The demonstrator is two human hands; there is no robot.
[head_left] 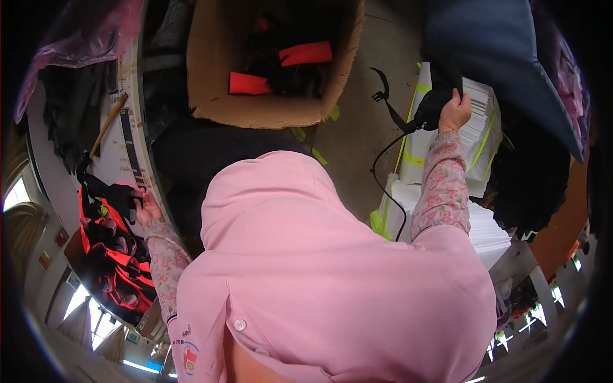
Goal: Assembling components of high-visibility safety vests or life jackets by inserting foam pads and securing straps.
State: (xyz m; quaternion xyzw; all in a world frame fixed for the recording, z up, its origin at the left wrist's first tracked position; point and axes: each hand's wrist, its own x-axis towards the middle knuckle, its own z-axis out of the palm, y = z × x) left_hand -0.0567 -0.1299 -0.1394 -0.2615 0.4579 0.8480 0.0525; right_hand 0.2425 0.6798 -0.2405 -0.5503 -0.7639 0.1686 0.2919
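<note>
On the right, my right hand (454, 112) is closed on a black fabric bag (435, 105) that has a zip. A black strap with a buckle prong (379, 96) hangs off the bag's left side, and a thin black cord (377, 167) curves down from it. My left hand (148, 207) is at the table edge on the left, its fingers on a black strap piece (121, 193). This piece lies at the top of a heap of orange and black strapped items (116, 258). The exact grip of the left fingers is partly hidden.
Ahead stands an open cardboard box (255, 113) with black and orange pieces inside. White stacked sheets (479, 108) with yellow-green bands stand under and beside the bag. A blue-grey panel (485, 45) rises at the far right. A wooden stick (108, 124) lies on the left table (124, 150).
</note>
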